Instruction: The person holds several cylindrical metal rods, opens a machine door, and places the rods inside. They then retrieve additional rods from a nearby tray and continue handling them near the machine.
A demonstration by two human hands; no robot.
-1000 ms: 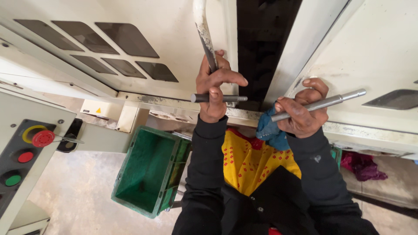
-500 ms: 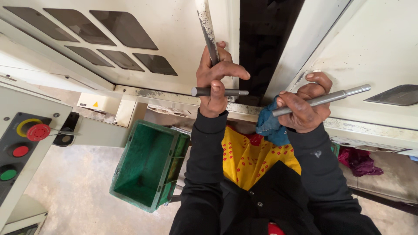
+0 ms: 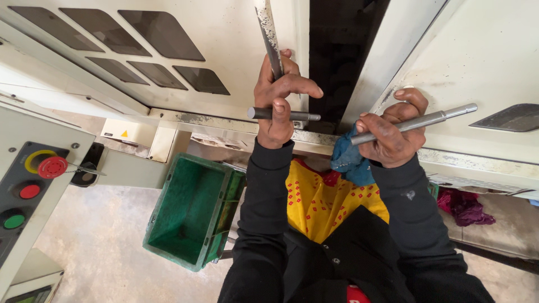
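My left hand (image 3: pixel 279 98) is closed around a short dark metal rod (image 3: pixel 306 116) held crosswise, and its fingers also rest against a long worn metal bar (image 3: pixel 268 33) that rises out of the top of the view. My right hand (image 3: pixel 391 130) grips a long silver metal rod (image 3: pixel 432 119) that points up to the right, together with a blue cloth (image 3: pixel 347 160) bunched under the palm. Both hands are raised against a cream machine door (image 3: pixel 236 45) next to a dark gap (image 3: pixel 337 56) between the door panels.
A green plastic crate (image 3: pixel 191 213) stands on the floor at lower left. A control panel (image 3: pixel 25 185) with red and green buttons is at the far left. A yellow patterned cloth (image 3: pixel 320 205) hangs at my front. A purple rag (image 3: pixel 466 207) lies at right.
The view has shifted slightly. Both hands keep their grips, and the silver rod in my right hand sits a little higher.
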